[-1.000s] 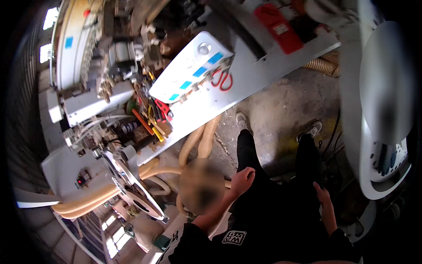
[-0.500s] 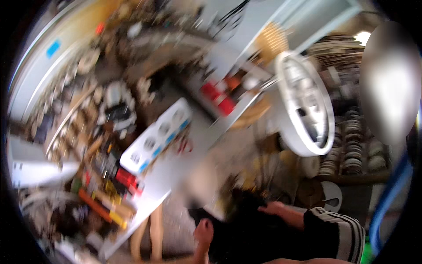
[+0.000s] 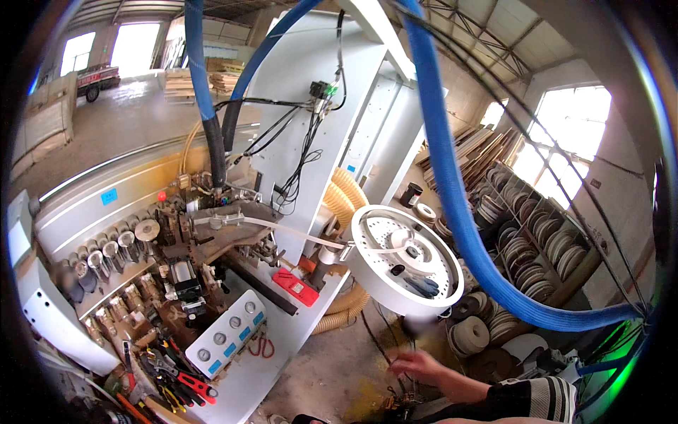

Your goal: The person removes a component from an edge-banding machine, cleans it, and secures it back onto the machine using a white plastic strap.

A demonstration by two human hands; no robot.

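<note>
My right hand (image 3: 418, 365) reaches in from the lower right, its forearm in a black sleeve with a striped band. The fingers point left, loosely bent and apart, and I make out nothing in them. They hang over the floor, below a round white tray (image 3: 376, 298) with a perforated disc, on which a pair of dark gloves (image 3: 422, 285) lies. My left hand is out of sight. Left of the right hand, red-handled scissors (image 3: 263, 346) rest on the machine's white bed (image 3: 244, 385), beside a white panel (image 3: 224, 333) with several round gauges.
Pliers with red handles (image 3: 196, 387) and other tools lie at the lower left. A red box (image 3: 295, 287) sits on the machine bed. A thick blue hose (image 3: 452, 212) curves down across the right side. Rolls of edge banding (image 3: 469, 335) stand by a rack at right.
My view has swung up and to the right. The left hand has gone from the picture. My right hand, earlier low against dark clothing, now reaches out over the floor.
</note>
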